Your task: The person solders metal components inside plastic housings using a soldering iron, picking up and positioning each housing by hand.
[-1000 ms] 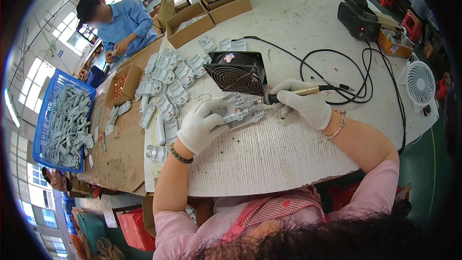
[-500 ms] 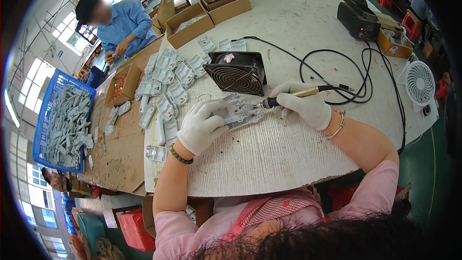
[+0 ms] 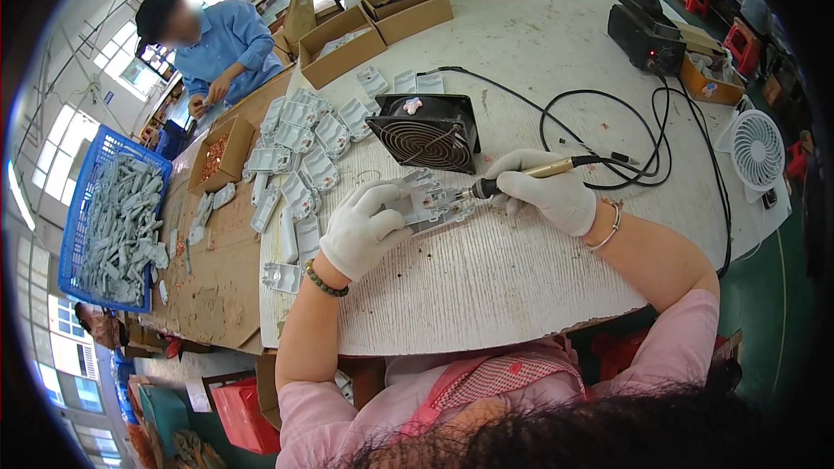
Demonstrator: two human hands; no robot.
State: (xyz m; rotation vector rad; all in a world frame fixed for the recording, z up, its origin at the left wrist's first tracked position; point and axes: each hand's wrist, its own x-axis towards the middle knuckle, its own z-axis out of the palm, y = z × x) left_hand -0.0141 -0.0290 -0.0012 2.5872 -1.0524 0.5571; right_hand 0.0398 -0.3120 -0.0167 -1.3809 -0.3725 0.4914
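My gloved left hand [image 3: 365, 226] pinches the left side of a pale grey plastic housing [image 3: 437, 211] and steadies it on the white table. In my gloved right hand [image 3: 547, 188] is a soldering iron [image 3: 549, 168] with a gold-coloured handle, held like a pen. Its tip points left and down into the housing, at or very near the small parts inside; contact is too small to make out. Just beyond the housing stands a square black fan [image 3: 426, 133] with a wire grille. To the left lies a loose heap of similar grey housings [image 3: 300, 141].
A black soldering station [image 3: 647, 35] is at the far right, its cable [image 3: 608, 135] looped across the table. Nearby stands a small white fan [image 3: 756, 149]. Cardboard boxes [image 3: 343, 56] sit at the back. At left are a blue basket [image 3: 109, 143] of grey parts and a co-worker [image 3: 221, 43].
The soldering iron's tip has shifted slightly left over the housing. My left hand and the housing stay where they were.
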